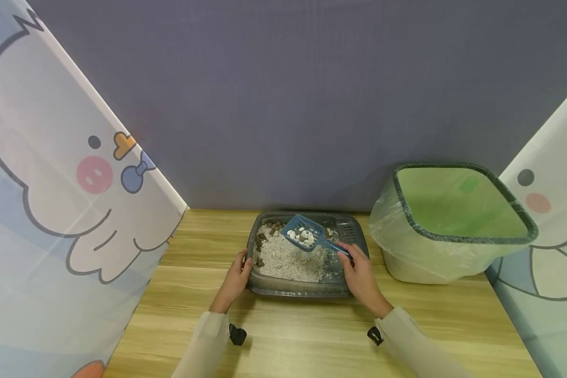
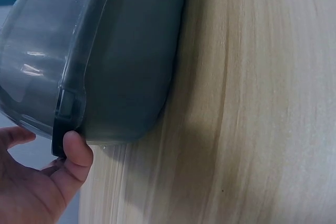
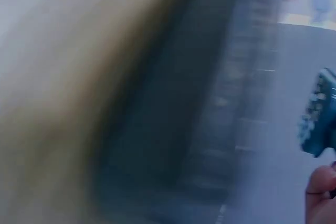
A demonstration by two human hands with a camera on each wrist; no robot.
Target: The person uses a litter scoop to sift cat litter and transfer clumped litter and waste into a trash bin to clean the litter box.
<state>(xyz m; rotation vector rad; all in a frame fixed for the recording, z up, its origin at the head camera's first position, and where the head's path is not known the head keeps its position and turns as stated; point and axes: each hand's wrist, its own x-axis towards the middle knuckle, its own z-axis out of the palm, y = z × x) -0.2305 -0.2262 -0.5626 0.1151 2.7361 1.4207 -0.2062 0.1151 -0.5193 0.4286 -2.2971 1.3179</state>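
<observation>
While the wooden table [image 1: 307,341] runs beneath everything, a bin [image 1: 420,254] stands at the right, wrapped in a clear liner [image 1: 382,231]. Just left of it sits a grey tray [image 1: 297,287] with pale granules [image 1: 290,260] spread inside. The left hand [image 1: 234,279] grips the tray's left rim; the right hand [image 1: 361,277] is closed round a blue scoop [image 1: 322,241] — held above the tray, white pieces [image 1: 306,235] in its basket. Brown lumps [image 1: 260,262] lie along the tray's left side.

right wrist view; tray [image 3: 181,100] blurred; scoop [image 3: 320,116] cut off by right edge
</observation>
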